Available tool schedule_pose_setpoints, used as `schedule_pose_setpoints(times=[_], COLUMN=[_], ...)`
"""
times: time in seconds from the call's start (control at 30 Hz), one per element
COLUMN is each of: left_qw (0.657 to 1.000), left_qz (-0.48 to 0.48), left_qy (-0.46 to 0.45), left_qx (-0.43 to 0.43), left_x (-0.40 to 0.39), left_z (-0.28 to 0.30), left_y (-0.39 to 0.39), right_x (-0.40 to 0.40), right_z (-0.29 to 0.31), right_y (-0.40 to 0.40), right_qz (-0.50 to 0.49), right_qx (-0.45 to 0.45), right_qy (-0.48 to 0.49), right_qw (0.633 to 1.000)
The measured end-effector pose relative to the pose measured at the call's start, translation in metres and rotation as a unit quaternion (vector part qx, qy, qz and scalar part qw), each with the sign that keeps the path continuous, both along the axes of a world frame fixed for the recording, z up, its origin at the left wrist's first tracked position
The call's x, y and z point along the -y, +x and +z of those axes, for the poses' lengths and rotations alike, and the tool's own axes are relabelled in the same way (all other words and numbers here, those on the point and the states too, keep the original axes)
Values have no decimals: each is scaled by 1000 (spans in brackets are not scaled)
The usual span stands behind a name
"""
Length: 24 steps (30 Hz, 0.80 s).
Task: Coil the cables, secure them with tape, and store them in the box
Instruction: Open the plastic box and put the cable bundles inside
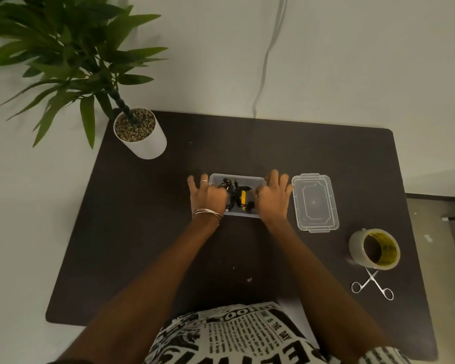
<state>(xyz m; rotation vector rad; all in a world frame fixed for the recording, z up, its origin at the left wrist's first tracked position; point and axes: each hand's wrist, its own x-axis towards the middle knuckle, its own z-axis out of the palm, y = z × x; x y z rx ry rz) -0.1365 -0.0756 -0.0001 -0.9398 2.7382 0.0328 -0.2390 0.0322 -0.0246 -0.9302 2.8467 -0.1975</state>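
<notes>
Both hands, left hand (208,197) and right hand (272,197), are pressed with relaxed fingers onto the cables (237,195) inside the box (237,177). Coils should be tucked below the rim before the lid (315,202) is fetched.

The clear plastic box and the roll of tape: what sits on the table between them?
In the head view, the clear plastic lid lies flat between the clear plastic box and the tape roll.

One camera only — it sits on the person's head and looks steeply down at the dark table (142,232), quite near, with the wall behind.
</notes>
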Motion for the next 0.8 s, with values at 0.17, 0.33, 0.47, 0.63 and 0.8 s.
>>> schedule_pose_setpoints(times=[0.17,0.33,0.47,0.63,0.8], left_qw=[996,994,995,998,997], left_qz=[-73,-89,-55,9,49], left_qy=[-24,-25,-13,0,7], left_qx=[43,63,86,70,64], left_x=[-1,8,14,11,13], left_z=[11,14,16,8,2], left_y=[2,5,4,3,2], right_x=[-9,-18,-16,-13,-9], right_z=[17,33,24,14,14], right_y=[-18,-26,-14,0,0], right_qz=[61,136,134,94,72], right_qx=[79,140,85,19,30], right_qy=[-82,49,77,111,101], right_qw=[992,980,984,989,992])
